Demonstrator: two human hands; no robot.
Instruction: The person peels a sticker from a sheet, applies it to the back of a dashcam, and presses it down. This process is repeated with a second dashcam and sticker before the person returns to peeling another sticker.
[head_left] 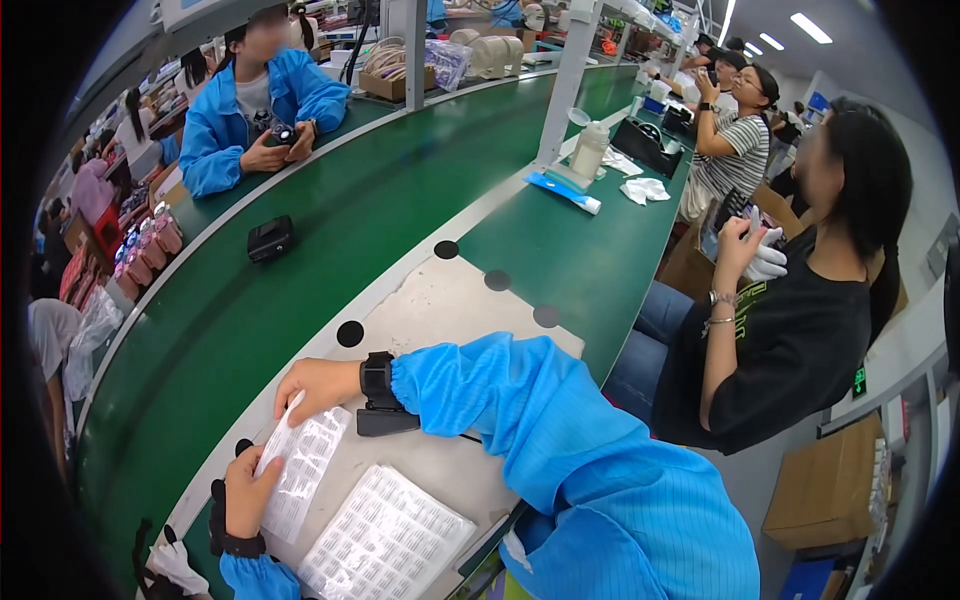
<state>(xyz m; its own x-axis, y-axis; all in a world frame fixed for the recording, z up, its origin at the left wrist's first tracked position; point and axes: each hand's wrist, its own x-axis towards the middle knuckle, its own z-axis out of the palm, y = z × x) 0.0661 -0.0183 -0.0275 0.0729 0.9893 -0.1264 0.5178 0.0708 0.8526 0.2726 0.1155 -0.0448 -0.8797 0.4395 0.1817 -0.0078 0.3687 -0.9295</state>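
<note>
Green conveyor [350, 215] borders the desk's [545, 235] far edge; stacked sheets [388, 535] lie by its near edge. Left hand [250, 490] and right hand [320, 386], nearly closed, pinch a printed strip [313, 460].

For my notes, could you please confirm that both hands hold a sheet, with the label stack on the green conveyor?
Not quite: the head view shows the label stack on the pale board; the left hand and right hand hold a sheet.
</note>
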